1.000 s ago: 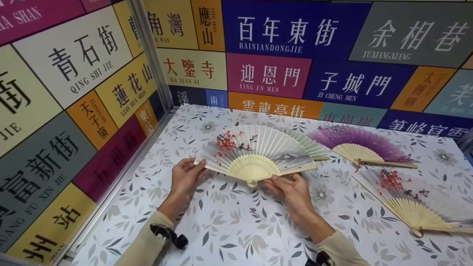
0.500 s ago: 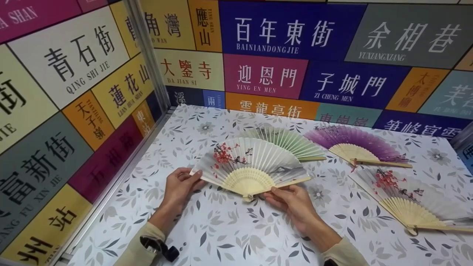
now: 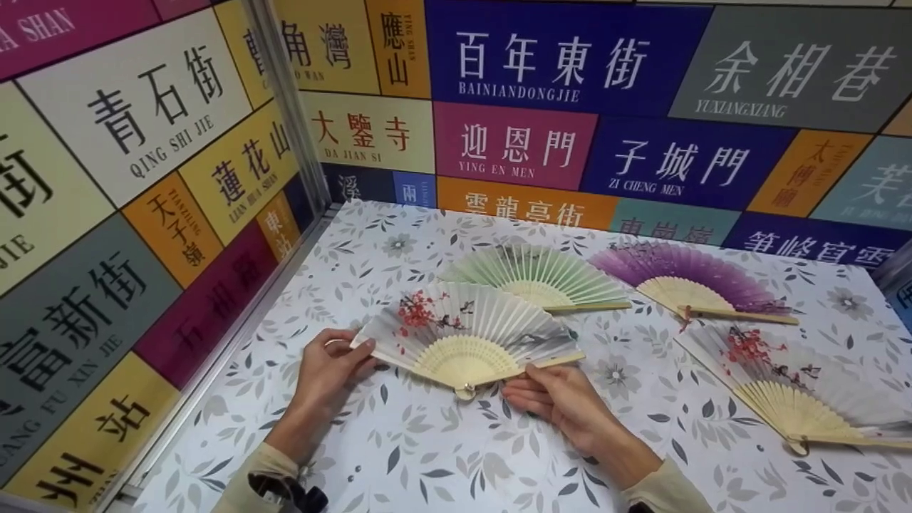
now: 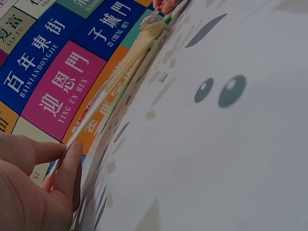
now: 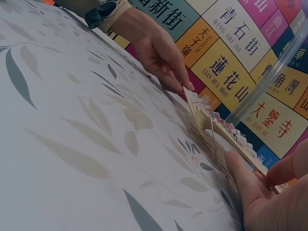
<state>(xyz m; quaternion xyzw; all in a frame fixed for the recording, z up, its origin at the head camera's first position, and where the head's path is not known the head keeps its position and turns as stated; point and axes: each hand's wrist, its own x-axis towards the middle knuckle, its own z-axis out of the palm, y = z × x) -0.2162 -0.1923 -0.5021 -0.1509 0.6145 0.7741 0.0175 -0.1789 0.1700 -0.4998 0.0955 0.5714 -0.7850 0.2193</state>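
An unfolded white and grey folding fan (image 3: 467,328) with red blossoms and pale ribs is spread between both hands in the head view. At its left end my left hand (image 3: 329,367) pinches the outer rib between thumb and fingers, which the left wrist view shows closely along the fan's edge (image 4: 110,91). My right hand (image 3: 559,399) pinches the right guard stick with the thumb on top and fingers below. The pivot (image 3: 465,391) points toward me. In the right wrist view the fan (image 5: 226,132) is seen edge-on, low over the tablecloth.
Behind the held fan lies an open green fan (image 3: 541,278), partly overlapped by it. An open purple fan (image 3: 691,281) is at the back right, and another blossom fan (image 3: 791,385) at the right. Sign-patterned panels (image 3: 513,146) stand at the back and left of the floral-covered table (image 3: 427,456).
Both hands have brought the blossom fan nearer to me and slightly left, and lower to the table. More of the green fan behind it now shows.
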